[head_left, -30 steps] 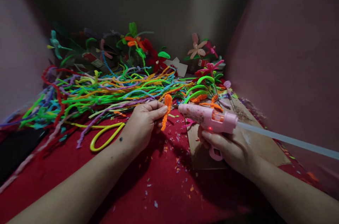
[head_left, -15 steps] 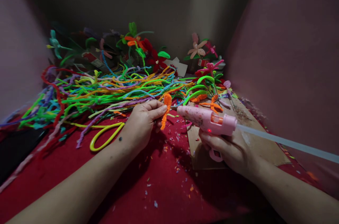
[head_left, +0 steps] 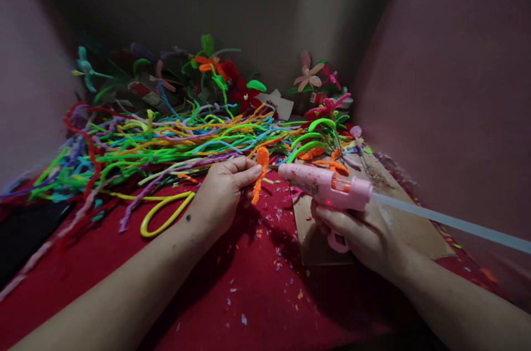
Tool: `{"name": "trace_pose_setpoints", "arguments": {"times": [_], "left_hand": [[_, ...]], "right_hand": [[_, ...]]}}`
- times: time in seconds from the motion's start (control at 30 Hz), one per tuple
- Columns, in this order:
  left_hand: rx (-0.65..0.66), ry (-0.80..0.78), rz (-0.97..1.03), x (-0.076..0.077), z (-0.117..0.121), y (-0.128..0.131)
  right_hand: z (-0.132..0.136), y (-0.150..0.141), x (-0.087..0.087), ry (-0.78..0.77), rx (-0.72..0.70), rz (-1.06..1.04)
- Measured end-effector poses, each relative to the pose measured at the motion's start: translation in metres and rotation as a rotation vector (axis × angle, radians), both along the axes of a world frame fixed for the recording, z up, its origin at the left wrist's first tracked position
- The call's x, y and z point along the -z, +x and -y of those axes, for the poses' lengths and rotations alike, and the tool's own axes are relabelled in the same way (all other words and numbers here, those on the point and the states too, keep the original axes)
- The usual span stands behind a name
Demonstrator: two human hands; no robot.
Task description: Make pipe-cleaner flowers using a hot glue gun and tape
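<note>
Red cloth is covering the work surface; colourful fuzzy stems are heaping up at left, the left hand is pinching a folded orange strip upright between thumb and fingers, a pink glue gun is pointing its nozzle at it, and the right hand is wrapping the handle, cardboard lying beneath

Bare forearms — small dark dot, left wrist.

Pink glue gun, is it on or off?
On, it seems: a small red light glows on the side of the pink glue gun in the right hand.
</note>
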State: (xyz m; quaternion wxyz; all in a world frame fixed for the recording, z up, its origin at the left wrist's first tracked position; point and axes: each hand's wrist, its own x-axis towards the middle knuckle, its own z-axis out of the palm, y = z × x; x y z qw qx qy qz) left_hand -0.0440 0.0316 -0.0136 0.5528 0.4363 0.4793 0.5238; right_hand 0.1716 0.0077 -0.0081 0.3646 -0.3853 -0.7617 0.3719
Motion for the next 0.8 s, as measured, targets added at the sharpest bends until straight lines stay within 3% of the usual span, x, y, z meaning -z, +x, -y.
{"name": "trace_pose_setpoints", "arguments": {"times": [0.4, 0.8], "left_hand": [[-0.015, 0.013, 0.014, 0.0003, -0.0009, -0.0007], [-0.006, 0.003, 0.02, 0.0004, -0.0001, 0.0011]], "right_hand": [[-0.0005, 0.0025, -0.0016, -0.04, -0.084, 0.059], [0.0009, 0.0012, 0.0001, -0.024, -0.065, 0.03]]}}
